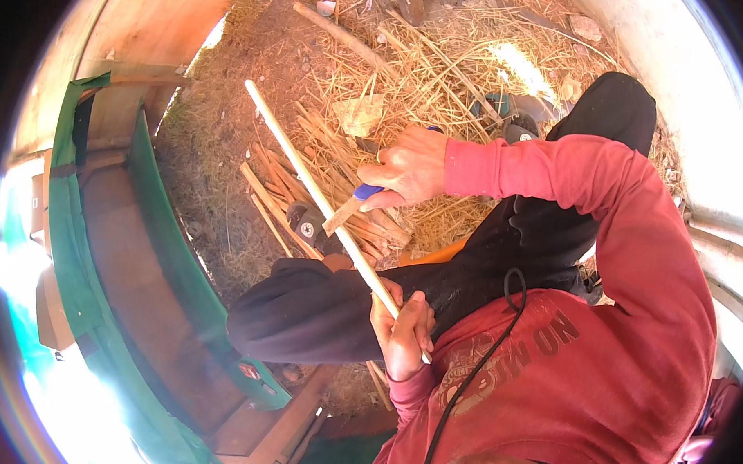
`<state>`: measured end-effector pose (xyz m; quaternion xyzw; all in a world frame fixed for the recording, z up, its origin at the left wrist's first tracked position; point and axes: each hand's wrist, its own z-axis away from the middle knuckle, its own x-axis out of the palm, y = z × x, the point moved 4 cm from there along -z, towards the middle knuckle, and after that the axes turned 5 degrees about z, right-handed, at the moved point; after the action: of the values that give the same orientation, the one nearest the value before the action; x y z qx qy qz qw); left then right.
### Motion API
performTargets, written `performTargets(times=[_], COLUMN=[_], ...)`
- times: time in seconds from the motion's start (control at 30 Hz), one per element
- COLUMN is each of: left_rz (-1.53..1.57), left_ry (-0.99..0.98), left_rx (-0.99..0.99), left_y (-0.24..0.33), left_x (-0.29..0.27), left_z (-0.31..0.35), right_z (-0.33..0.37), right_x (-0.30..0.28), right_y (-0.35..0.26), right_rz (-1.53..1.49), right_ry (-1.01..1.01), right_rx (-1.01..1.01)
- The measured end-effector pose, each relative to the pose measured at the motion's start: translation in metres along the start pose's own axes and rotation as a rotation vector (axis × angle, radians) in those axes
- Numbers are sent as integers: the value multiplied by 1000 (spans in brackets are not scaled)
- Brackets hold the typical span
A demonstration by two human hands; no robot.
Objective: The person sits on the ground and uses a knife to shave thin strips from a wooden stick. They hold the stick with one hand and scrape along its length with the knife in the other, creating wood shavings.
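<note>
A long pale wooden stick [296,160] slants across my lap, from the straw-strewn ground at upper left down to my belly. Around its lower part my left hand [405,327] is closed, with a short end showing below the fingers. My right hand [411,164] grips a blue-handled tool with a flat, brownish blade [342,217]. The blade's tip meets the stick about halfway along. Most of the handle is hidden in my fist, and I cannot make out the tool's exact kind.
Under my bent legs lies a pile of split wooden sticks [380,232] among loose straw [418,78]. At left stands a long frame lined with green cloth [168,192]. A pale wall [679,87] rises at right. A black cord [473,370] hangs over my red top.
</note>
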<state>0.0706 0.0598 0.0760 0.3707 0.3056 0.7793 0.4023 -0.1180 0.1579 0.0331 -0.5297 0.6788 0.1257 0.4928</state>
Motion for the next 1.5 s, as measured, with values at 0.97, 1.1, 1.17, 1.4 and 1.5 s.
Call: performTargets(times=[0.97, 1.1, 1.17, 1.4, 1.5], left_rz=[-80, -116, -78, 67, 144], left_ry=[-101, -42, -21, -38, -143], left_rx=[-1, -9, -42, -165, -222], left_y=[-1, -9, -10, -4, -17], left_x=[-14, -19, -15, -1, 0], left_z=[-10, -12, -14, -25, -12], right_z=[-3, -4, -5, -11, -7], right_x=[-21, -3, 7, 12, 27], right_y=[-13, 0, 14, 47, 152], right_rz=[-2, 11, 90, 87, 317], right_ry=[-107, -89, 20, 129, -327], right_rx=[43, 49, 49, 56, 675])
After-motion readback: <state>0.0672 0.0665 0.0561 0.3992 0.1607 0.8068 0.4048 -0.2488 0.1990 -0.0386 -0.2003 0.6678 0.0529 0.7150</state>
